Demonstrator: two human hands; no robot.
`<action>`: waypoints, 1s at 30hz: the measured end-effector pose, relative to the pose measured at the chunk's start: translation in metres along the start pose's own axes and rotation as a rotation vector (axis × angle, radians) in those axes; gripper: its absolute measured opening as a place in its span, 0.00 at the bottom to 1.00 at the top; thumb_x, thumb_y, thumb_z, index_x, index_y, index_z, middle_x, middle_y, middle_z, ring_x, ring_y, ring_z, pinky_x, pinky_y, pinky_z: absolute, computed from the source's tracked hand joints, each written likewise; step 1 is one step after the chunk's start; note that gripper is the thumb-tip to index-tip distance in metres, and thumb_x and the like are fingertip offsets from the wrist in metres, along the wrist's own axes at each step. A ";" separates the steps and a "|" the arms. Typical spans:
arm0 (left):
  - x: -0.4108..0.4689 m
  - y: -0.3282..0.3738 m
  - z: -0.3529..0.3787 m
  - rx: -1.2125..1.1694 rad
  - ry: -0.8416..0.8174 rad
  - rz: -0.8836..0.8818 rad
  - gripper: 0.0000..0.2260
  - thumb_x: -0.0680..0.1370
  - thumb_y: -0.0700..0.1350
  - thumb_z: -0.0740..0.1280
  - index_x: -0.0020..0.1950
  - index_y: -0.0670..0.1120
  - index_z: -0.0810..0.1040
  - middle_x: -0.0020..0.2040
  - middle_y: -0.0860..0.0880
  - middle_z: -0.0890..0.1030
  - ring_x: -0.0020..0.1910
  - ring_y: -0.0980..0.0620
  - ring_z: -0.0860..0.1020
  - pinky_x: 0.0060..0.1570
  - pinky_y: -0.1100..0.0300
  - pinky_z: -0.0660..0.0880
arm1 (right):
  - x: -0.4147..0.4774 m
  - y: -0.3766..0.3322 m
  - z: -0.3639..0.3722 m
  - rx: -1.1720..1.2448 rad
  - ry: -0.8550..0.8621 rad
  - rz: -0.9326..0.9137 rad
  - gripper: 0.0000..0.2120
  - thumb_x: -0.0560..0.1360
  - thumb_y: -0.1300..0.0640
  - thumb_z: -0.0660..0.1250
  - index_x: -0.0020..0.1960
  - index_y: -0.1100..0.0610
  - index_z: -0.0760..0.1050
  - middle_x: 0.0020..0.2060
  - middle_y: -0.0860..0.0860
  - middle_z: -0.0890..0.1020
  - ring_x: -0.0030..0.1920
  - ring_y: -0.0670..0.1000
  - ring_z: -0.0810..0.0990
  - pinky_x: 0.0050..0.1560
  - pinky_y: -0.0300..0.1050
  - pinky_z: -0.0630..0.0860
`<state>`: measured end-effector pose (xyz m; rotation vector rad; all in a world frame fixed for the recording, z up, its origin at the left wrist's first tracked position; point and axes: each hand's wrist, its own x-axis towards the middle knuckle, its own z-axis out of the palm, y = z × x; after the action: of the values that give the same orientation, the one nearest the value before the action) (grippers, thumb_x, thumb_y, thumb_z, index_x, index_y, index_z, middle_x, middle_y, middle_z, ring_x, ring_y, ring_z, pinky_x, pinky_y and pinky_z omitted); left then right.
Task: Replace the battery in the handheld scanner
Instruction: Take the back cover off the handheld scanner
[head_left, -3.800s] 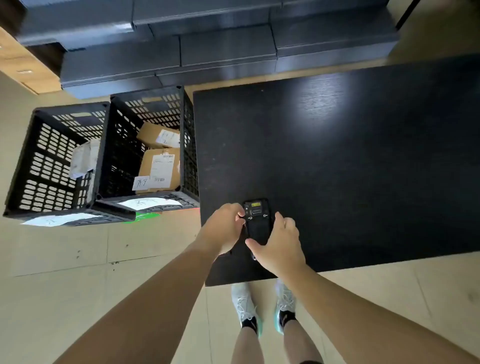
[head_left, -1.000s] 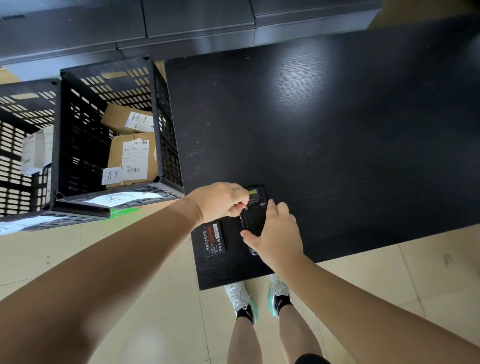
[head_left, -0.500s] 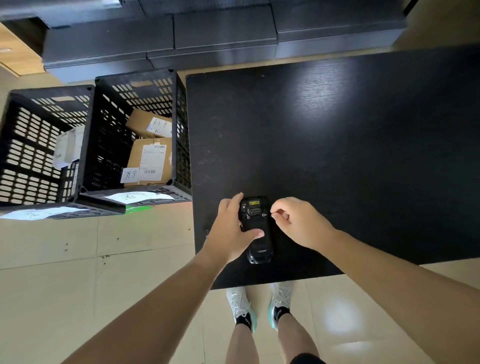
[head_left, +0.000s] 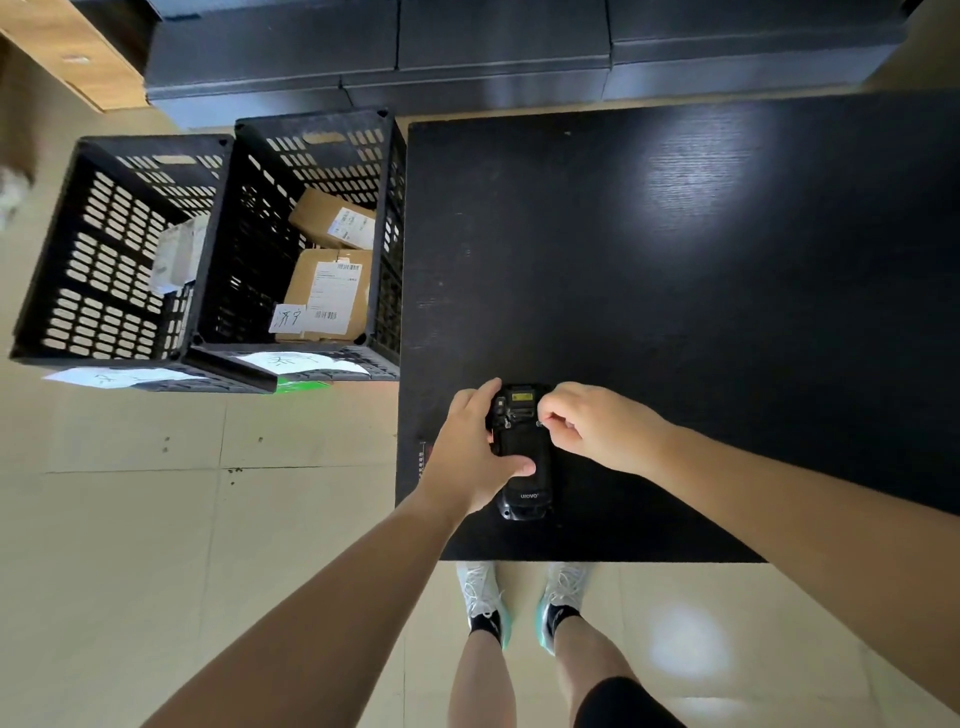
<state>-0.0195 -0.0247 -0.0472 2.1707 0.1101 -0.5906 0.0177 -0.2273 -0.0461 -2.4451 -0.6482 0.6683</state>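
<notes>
The black handheld scanner (head_left: 524, 496) lies back up near the front left corner of the black table (head_left: 675, 260). Its back cover is on, with a yellow label at the far end. My left hand (head_left: 467, 457) grips the scanner from the left, with the thumb laid across the back cover. My right hand (head_left: 592, 428) is at the scanner's upper right corner, its thumb and fingers pinched together on a small latch there. No loose battery shows on the table.
Two black slotted crates stand on the floor left of the table: the nearer crate (head_left: 387, 218) holds cardboard parcels (head_left: 327, 291), and the farther crate (head_left: 119, 150) holds a white parcel. Dark cabinets (head_left: 467, 52) line the back. My feet (head_left: 483, 597) are at the table's front edge.
A battery that lay left of the scanner one second ago is out of sight. My left hand shifted to grip the scanner's side. My right hand moved off its back to the upper right corner.
</notes>
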 end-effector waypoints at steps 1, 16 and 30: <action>0.000 0.000 0.000 -0.004 -0.001 0.001 0.45 0.64 0.47 0.80 0.76 0.52 0.61 0.59 0.58 0.67 0.47 0.60 0.75 0.49 0.71 0.73 | 0.001 0.001 -0.001 -0.013 -0.009 -0.018 0.03 0.77 0.58 0.64 0.48 0.55 0.76 0.45 0.46 0.75 0.38 0.45 0.71 0.38 0.43 0.73; 0.000 -0.006 0.001 -0.027 -0.011 -0.005 0.45 0.65 0.48 0.80 0.77 0.54 0.60 0.60 0.60 0.68 0.48 0.60 0.76 0.46 0.71 0.74 | 0.016 0.016 -0.012 -0.252 -0.102 -0.299 0.04 0.79 0.58 0.62 0.45 0.56 0.72 0.40 0.47 0.72 0.34 0.49 0.72 0.32 0.39 0.65; 0.003 -0.011 0.004 0.020 0.000 0.002 0.46 0.64 0.51 0.80 0.76 0.57 0.60 0.59 0.63 0.67 0.48 0.58 0.75 0.49 0.68 0.76 | 0.046 0.016 -0.036 -0.411 -0.185 -0.676 0.03 0.75 0.63 0.67 0.44 0.58 0.79 0.39 0.53 0.77 0.41 0.55 0.75 0.45 0.51 0.76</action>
<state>-0.0214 -0.0211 -0.0589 2.1896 0.1028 -0.5927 0.0785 -0.2262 -0.0433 -2.2832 -1.7235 0.5108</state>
